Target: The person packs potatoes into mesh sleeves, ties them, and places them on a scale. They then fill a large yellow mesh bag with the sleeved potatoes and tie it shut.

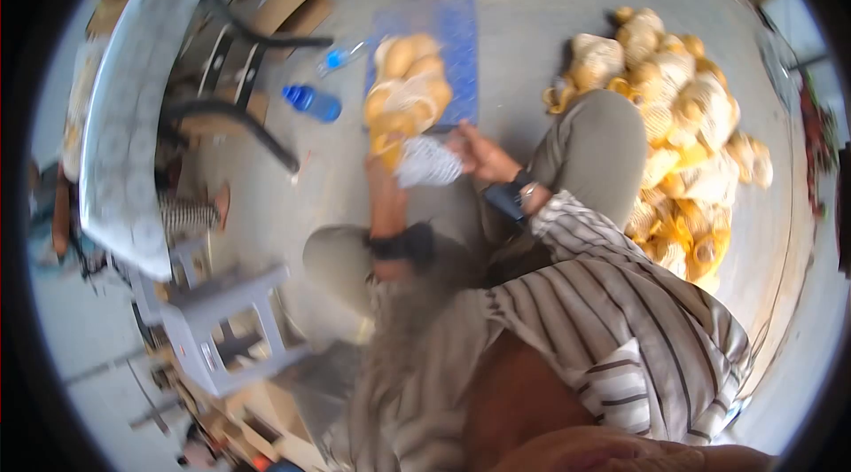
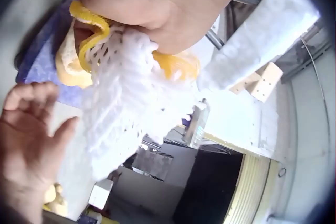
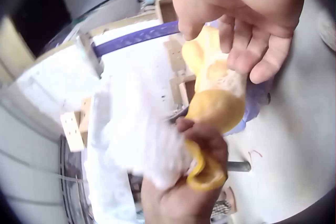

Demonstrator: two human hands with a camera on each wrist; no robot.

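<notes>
My left hand (image 3: 184, 200) grips the gathered yellow end of a net bag (image 3: 205, 171), and a white foam net sleeve (image 2: 123, 98) hangs from the same fist. Large yellow fruits (image 1: 417, 64), some in white foam netting, lie in the bag on a blue platform (image 1: 463, 55). Beside the sleeve is my right hand (image 1: 486, 156), its fingers loosely bent and holding nothing in the right wrist view. In the left wrist view that hand is apart from the sleeve, palm showing.
On the right of the floor is a heap of bagged yellow fruits (image 1: 683, 109). A blue-capped bottle (image 1: 312, 103) and a clear bottle (image 1: 341, 57) lie left of the platform. A white-topped table (image 1: 133, 117) and a grey plastic stool (image 1: 217, 330) stand on the left.
</notes>
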